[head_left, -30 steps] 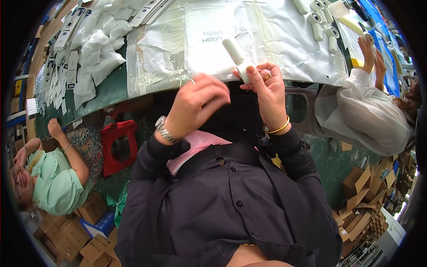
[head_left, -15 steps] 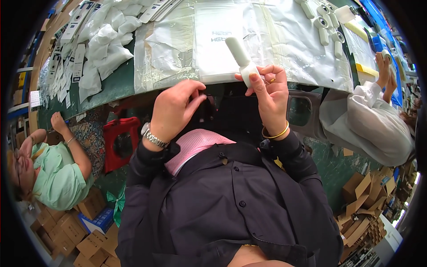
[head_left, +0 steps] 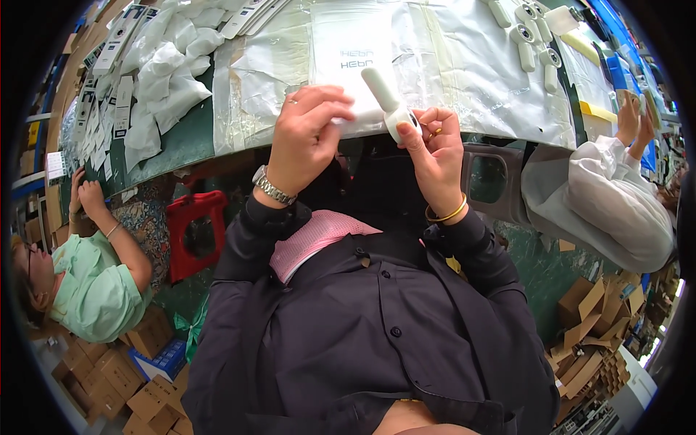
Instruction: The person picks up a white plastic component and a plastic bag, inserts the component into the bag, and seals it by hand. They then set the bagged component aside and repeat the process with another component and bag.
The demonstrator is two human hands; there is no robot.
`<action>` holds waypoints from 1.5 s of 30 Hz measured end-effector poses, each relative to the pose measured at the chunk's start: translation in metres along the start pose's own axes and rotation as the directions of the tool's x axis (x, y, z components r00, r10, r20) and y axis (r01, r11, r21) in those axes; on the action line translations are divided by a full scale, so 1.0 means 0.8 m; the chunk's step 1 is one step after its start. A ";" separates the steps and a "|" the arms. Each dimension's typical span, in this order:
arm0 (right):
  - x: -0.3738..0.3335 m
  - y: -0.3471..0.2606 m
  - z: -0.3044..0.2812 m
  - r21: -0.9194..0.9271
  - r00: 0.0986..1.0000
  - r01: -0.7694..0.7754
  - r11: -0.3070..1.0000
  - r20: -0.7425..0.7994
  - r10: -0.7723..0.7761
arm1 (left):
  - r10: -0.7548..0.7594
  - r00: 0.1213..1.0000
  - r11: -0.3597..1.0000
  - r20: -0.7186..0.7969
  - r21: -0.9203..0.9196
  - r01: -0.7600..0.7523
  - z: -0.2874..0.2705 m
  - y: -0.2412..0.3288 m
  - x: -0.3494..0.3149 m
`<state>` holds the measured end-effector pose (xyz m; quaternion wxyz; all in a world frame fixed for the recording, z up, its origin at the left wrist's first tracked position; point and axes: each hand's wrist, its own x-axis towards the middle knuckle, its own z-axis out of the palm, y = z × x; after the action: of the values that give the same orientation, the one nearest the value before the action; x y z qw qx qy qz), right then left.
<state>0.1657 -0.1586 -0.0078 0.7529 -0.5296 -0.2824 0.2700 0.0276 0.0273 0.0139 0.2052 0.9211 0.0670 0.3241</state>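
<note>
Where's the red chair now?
In the head view, the red chair is at left, below the table edge, between the co-worker in green and your left sleeve.

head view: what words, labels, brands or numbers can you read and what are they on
White sheet on the table: two rows of lettering, not copied here.
Slim white packages: print too small to read.
Cardboard box: dark marks, too small to read.
White device in the right hand: no lettering visible.
</note>
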 end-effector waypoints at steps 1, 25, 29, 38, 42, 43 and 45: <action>0.000 0.001 -0.002 0.001 1.000 -0.003 1.000 -0.003 0.003 | -0.112 0.989 0.977 0.093 -0.170 0.127 -0.010 0.004 -0.008; 0.008 -0.001 -0.002 -0.064 0.998 -0.021 0.998 0.063 0.025 | 0.095 0.836 0.941 0.541 -0.322 0.102 -0.041 0.041 -0.055; 0.004 -0.009 -0.006 -0.089 0.999 -0.021 0.996 0.040 0.024 | -0.239 0.868 0.956 0.434 -0.051 0.289 -0.043 0.036 -0.046; -0.006 -0.006 -0.018 -0.100 0.999 0.008 0.995 0.054 -0.002 | -0.050 0.995 0.999 0.083 0.016 0.049 0.007 0.022 0.000; -0.008 -0.004 -0.018 -0.086 0.998 -0.007 0.996 0.059 0.012 | -0.085 0.992 0.996 0.094 0.010 0.084 0.015 0.008 -0.004; -0.007 -0.006 -0.016 -0.076 0.998 -0.005 0.997 0.056 0.009 | -0.101 0.990 0.995 0.093 -0.003 0.102 0.014 0.005 -0.005; -0.006 -0.005 -0.014 -0.062 0.999 -0.002 0.998 0.054 0.006 | -0.139 0.985 0.990 0.099 -0.008 0.141 0.017 0.005 -0.005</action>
<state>0.1711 -0.1704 -0.0082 0.7277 -0.5456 -0.3099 0.2771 0.0327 0.0179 0.0040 0.2375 0.9273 0.1189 0.2639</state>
